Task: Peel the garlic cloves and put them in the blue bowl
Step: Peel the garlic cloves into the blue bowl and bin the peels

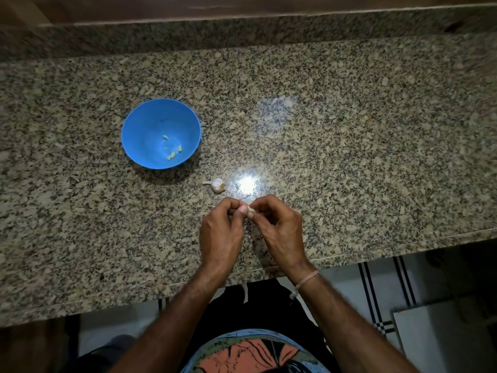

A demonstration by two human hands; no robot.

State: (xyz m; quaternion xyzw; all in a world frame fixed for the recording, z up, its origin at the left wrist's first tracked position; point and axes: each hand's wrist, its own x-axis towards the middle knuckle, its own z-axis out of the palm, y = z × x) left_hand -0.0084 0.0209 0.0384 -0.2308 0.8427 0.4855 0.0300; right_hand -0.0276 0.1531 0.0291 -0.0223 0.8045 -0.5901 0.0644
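A blue bowl (139,125) stands on the granite counter at the left, with several pale peeled cloves (172,152) lying in its bottom. A partial garlic head (217,185) lies on the counter between the bowl and my hands. My left hand (220,232) and my right hand (279,230) meet just above the counter near its front edge. Both pinch one small garlic clove (250,210) between their fingertips. Most of the clove is hidden by my fingers.
The speckled granite counter (349,157) runs wide to the right, with a bright light glare (247,183) near the garlic head. A raised granite ledge (242,33) runs along the back. The counter's front edge (403,244) lies close to my wrists, with tiled floor below.
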